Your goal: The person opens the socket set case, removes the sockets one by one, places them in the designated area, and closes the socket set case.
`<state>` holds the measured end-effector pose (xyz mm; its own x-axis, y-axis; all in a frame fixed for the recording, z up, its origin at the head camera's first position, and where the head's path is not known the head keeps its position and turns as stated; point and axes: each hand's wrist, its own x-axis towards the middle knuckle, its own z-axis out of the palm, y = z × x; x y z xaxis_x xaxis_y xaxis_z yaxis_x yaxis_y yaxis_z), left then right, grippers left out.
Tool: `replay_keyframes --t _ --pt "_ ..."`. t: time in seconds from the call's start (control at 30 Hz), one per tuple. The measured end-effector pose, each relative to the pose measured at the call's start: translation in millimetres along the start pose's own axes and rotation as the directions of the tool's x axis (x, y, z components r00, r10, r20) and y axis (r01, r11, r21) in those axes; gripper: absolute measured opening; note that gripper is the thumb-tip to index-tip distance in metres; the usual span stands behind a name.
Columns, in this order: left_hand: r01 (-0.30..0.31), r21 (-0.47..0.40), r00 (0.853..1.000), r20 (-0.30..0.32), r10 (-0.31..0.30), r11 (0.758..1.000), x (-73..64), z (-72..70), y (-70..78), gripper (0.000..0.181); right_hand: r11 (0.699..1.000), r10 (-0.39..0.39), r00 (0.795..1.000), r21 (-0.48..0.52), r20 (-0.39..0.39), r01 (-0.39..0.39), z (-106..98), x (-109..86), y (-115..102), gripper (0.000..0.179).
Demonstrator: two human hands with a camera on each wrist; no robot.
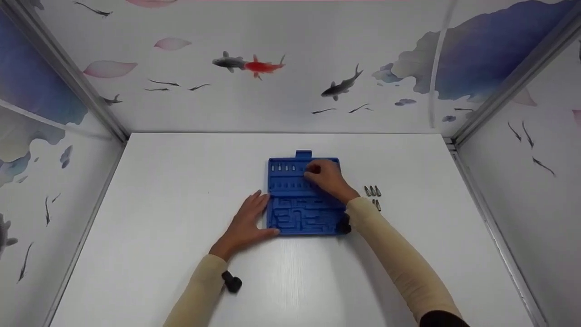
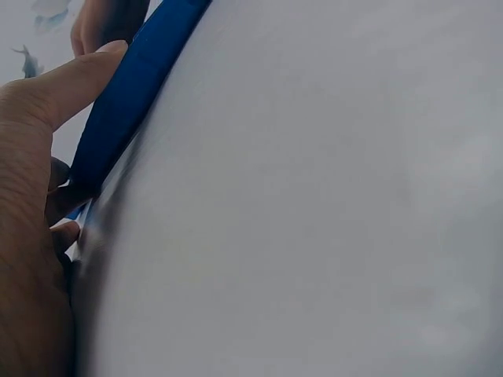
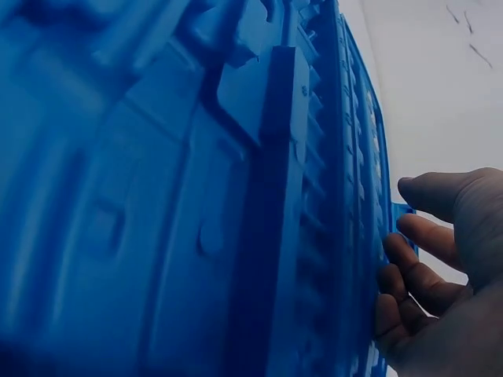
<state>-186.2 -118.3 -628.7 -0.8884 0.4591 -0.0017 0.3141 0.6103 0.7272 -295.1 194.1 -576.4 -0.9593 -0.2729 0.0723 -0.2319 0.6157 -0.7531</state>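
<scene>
A blue plastic tool case point(image 1: 290, 190) lies opened flat on the white table, with moulded recesses. Several small metal bits point(image 1: 287, 167) stand in its top row, toward the left. My left hand point(image 1: 247, 222) rests at the case's left side, thumb on the near left corner and fingers along the left edge; the left wrist view shows the thumb point(image 2: 86, 82) on the blue rim. Over the top row, right of the seated bits, is my right hand point(image 1: 327, 177). In the right wrist view its thumb point(image 3: 432, 192) and index finger stand apart, with nothing visible between them.
Right of the case, loose metal bits point(image 1: 372, 190) lie on the table, three in one group and more point(image 1: 376, 205) just below, partly behind the right forearm. A blue latch tab point(image 1: 303, 154) sticks out at the far edge. Printed panels point(image 1: 290, 104) enclose the table point(image 1: 181, 181).
</scene>
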Motion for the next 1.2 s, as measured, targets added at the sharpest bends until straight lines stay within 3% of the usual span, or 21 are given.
replay_keyframes --t 0.33,0.57,0.97,1.2 --pt "-0.011 0.017 1.000 -0.004 0.011 1.000 0.1 -1.9 -2.9 0.116 0.997 -0.043 0.999 -0.070 -0.027 0.041 16 22.4 -9 0.027" --pt "-0.021 0.026 1.000 -0.002 0.021 0.999 3.9 -2.0 0.7 0.115 0.978 -0.122 0.991 -0.178 -0.046 0.112 23 32.6 -13 0.022" --pt "-0.003 0.020 1.000 0.000 0.003 1.000 -0.8 -1.2 -1.0 0.117 0.963 0.060 0.998 -0.264 0.030 -0.050 32 34.9 -19 0.039" --pt "-0.005 0.016 1.000 -0.002 0.005 1.000 -1.0 -0.7 -2.1 0.116 0.971 0.136 0.991 -0.196 -0.009 -0.135 35 35.3 -22 0.036"
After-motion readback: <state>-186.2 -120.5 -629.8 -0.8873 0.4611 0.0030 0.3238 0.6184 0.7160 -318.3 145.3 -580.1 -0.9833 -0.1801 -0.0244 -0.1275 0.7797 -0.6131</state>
